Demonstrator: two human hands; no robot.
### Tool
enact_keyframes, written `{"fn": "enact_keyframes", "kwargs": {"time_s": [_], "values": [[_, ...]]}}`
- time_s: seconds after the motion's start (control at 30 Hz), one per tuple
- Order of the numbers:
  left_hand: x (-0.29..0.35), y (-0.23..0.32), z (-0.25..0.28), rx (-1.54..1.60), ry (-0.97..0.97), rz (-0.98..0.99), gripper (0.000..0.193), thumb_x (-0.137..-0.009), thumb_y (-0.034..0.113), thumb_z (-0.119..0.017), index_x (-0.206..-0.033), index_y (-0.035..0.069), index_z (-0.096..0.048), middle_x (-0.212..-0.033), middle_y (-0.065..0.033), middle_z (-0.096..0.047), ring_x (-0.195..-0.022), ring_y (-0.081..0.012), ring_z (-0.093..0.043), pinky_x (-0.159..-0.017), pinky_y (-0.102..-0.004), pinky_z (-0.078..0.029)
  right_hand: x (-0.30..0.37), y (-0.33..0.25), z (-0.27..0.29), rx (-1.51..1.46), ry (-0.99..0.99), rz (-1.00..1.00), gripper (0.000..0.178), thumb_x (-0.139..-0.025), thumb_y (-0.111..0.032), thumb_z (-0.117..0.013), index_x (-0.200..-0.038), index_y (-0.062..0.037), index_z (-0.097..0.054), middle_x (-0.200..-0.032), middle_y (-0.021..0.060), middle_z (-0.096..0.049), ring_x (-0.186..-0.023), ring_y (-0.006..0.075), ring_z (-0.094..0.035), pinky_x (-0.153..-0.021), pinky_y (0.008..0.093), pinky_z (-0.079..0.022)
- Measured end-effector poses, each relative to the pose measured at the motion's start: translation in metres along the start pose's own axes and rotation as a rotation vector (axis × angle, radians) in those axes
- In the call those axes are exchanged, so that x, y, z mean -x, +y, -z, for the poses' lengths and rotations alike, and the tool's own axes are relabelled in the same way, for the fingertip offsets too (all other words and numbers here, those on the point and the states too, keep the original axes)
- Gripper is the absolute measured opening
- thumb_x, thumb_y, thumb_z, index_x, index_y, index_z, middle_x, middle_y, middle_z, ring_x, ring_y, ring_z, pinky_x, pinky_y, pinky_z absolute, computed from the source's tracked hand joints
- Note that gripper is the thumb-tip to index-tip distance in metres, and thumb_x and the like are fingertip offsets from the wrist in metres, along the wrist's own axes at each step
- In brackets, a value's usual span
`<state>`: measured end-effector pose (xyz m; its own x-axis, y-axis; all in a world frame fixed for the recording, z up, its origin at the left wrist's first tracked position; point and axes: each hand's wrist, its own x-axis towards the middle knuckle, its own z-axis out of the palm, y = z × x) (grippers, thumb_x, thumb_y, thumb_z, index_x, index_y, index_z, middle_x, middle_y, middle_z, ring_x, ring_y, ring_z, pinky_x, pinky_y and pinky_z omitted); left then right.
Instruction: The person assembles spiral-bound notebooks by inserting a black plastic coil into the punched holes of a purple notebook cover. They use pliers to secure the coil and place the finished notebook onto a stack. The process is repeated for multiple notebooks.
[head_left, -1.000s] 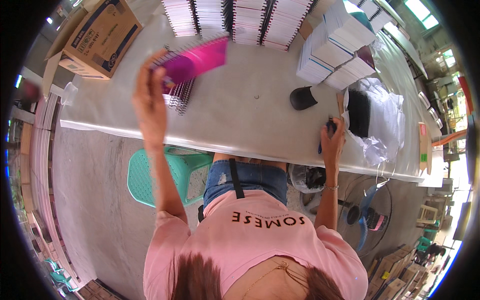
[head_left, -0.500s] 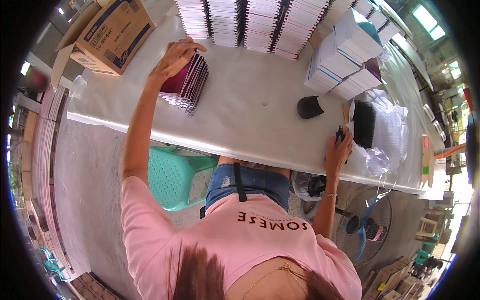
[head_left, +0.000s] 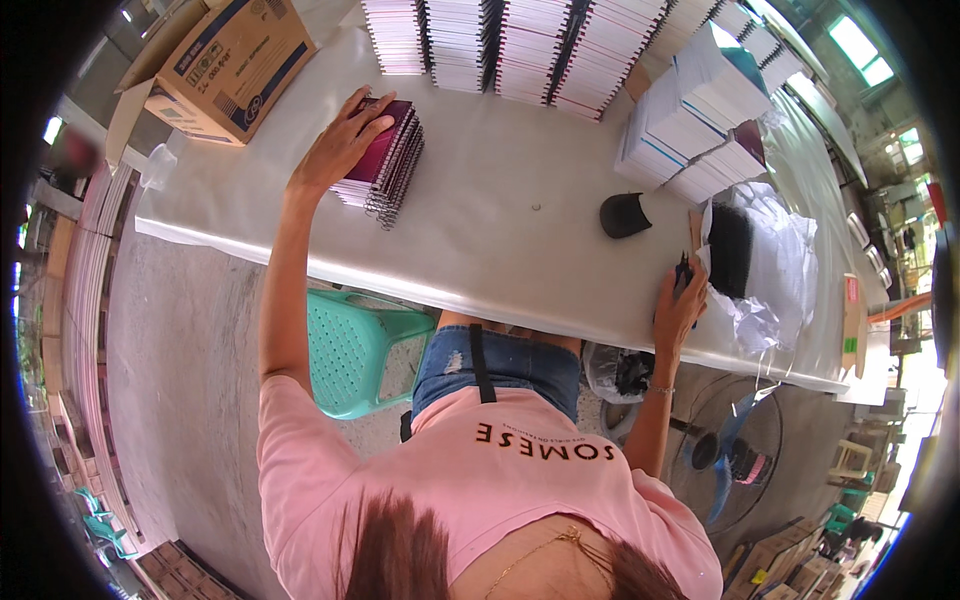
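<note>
Maroon covers are being pressed flat under the left hand point(head_left: 340, 145), whose grip is being kept wide, palm down and fingers spread, on top of a small stack of spiral-bound notebooks point(head_left: 385, 165). The stack is lying at about ten o'clock from the person's body, well out on the counter point(head_left: 500, 240). Its long axis is being run from roughly seven o'clock to one o'clock, with the wire spines turned toward the right side, away from the palm. The left hand is by far the nearer one, being in contact with the top cover.

The right hand point(head_left: 678, 305) is being held at about three o'clock, well apart from the stack, at the near edge of the counter. Something small and dark is being touched there, but whether the grip is closed on it cannot be told. Just beyond it, crumpled clear plastic wrap point(head_left: 775, 270) and a black bundle point(head_left: 730, 250) are lying, with a black cap-like object point(head_left: 624, 215) at about one o'clock.

The counter is being covered by a pale sheet. Rows of stacked notebooks point(head_left: 500, 45) are being stored along its far edge, a cardboard box point(head_left: 225, 65) at eleven o'clock. A green plastic chair point(head_left: 350, 345) is standing on the concrete floor beneath.
</note>
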<state>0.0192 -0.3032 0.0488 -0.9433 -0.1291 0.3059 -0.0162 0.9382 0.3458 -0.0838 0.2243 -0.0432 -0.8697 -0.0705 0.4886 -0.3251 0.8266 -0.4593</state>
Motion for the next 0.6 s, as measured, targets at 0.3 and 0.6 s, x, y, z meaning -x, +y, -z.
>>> {"fn": "enact_keyframes", "kwargs": {"time_s": [0.3, 0.6], "values": [[0.004, 0.037, 0.010, -0.048, 0.037, 0.391, 0.090, -0.080, 0.079, -0.053, -0.153, 0.031, -0.032, -0.153, -0.0270, -0.030, -0.128, -0.0490, -0.048, -0.102, -0.0524, -0.045, -0.016, 0.017, 0.000, -0.038, 0.137, 0.070, 0.031, -0.096, -0.019, -0.060, -0.124, -0.0068, -0.055, -0.114, 0.0131, -0.061, -0.104, 0.0302, -0.056, -0.097, 0.0450, -0.038], [0.012, 0.056, 0.004, -0.169, -0.063, 0.501, 0.097, -0.076, 0.062, -0.071, -0.155, 0.027, -0.028, -0.138, -0.0301, -0.043, -0.119, -0.0491, -0.055, -0.100, -0.0500, -0.047, -0.147, -0.011, 0.066, -0.464, 0.165, 0.110, 0.019, -0.100, -0.013, -0.058, -0.114, -0.0015, -0.064, -0.114, 0.0059, -0.066, -0.089, 0.0094, -0.059, -0.077, 0.0236, -0.049]]}}
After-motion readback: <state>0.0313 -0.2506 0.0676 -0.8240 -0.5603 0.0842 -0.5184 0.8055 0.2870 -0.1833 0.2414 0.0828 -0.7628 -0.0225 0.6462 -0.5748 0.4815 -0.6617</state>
